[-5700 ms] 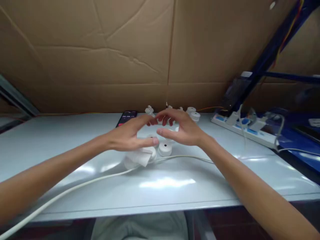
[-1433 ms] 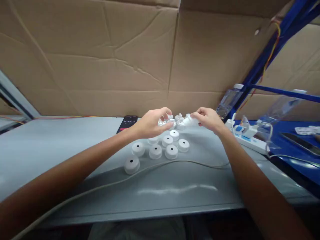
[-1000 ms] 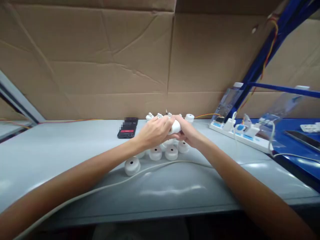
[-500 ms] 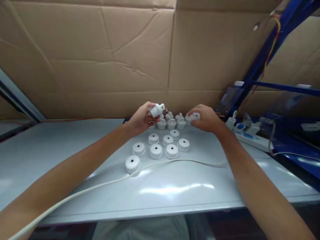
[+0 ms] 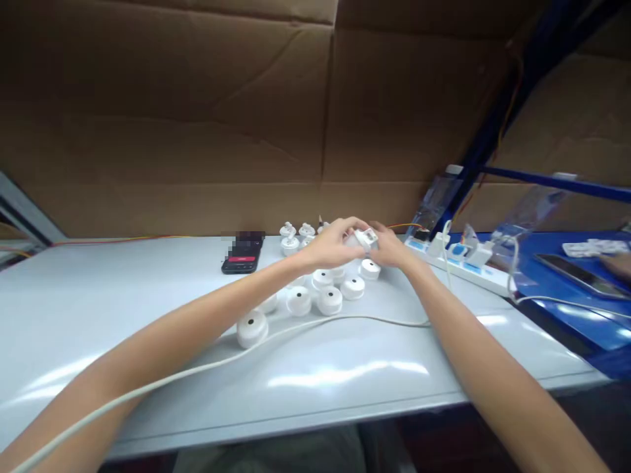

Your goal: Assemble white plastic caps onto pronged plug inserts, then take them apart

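Note:
In the head view my left hand (image 5: 331,248) is closed round a white plastic fitting (image 5: 365,239) with a squarish end, held above the back of the table. My right hand (image 5: 387,247) meets it from the right, its fingers bent against the fitting and partly hidden. Below and in front of the hands stand several round white caps (image 5: 298,301) with a dark hole in the middle of each top. Behind my left wrist are more white fittings (image 5: 290,244) with knobbed tops, some of them covered by my hand.
A phone (image 5: 242,253) lies at the back left. A pale cable (image 5: 207,365) runs across the table and over my left forearm. To the right are a power strip (image 5: 473,268) with plugs, a blue surface with another phone (image 5: 582,276), and another person's hand (image 5: 619,265).
My hands have come together, the left moving right with a white fitting in it. The view has shifted, showing the phone on the left and more of the blue surface.

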`<state>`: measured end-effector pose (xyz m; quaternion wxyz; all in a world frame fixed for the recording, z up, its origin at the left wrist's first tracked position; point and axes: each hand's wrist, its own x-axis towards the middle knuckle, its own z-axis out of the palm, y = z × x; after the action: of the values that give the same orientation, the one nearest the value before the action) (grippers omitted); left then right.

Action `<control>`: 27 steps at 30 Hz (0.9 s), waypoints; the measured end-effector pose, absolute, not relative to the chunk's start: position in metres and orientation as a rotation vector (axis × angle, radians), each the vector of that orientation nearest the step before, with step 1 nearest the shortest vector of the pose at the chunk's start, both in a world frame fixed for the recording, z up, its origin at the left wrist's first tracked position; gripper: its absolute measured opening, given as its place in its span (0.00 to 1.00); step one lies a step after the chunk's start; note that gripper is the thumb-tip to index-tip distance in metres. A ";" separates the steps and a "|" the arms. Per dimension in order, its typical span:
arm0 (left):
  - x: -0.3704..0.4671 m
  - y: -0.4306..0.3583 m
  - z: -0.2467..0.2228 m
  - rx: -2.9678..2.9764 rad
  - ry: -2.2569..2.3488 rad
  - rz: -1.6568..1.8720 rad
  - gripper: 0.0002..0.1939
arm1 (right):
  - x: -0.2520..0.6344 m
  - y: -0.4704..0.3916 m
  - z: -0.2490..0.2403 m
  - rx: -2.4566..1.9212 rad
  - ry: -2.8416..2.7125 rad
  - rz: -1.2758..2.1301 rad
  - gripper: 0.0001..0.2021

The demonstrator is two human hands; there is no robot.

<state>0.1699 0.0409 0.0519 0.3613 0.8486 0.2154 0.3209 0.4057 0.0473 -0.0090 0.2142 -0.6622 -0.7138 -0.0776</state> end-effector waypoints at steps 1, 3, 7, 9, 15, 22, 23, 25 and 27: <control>0.179 0.043 0.052 2.230 0.549 0.831 0.18 | 0.409 0.049 -0.013 -1.867 -1.967 -0.187 0.27; 0.196 0.050 0.053 2.302 0.602 0.825 0.17 | 0.416 0.050 -0.015 -1.927 -1.898 -0.178 0.25; 0.226 0.069 0.053 2.555 0.821 0.748 0.21 | 0.432 0.044 -0.005 -2.091 -1.665 -0.211 0.24; 0.239 0.081 0.053 2.696 0.925 0.662 0.22 | 0.438 0.039 0.000 -2.168 -1.550 -0.191 0.25; 0.273 0.112 0.044 2.834 0.975 0.447 0.21 | 0.444 0.032 0.008 -2.177 -1.570 -0.054 0.25; 0.293 0.125 0.034 2.840 1.062 0.375 0.19 | 0.437 0.031 0.014 -2.088 -1.657 0.050 0.22; 0.292 0.125 0.037 2.836 1.067 0.388 0.19 | 0.436 0.030 0.016 -2.093 -1.652 0.054 0.21; 0.289 0.125 0.045 2.826 1.067 0.425 0.19 | 0.434 0.028 0.020 -2.090 -1.602 0.035 0.20; 0.283 0.123 0.057 2.817 1.044 0.466 0.18 | 0.430 0.028 0.024 -2.028 -1.489 -0.005 0.20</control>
<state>0.2830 0.1230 0.0567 0.0508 0.9254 0.3429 0.1532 0.4304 0.0281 0.0237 0.3078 -0.7668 -0.5633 -0.0020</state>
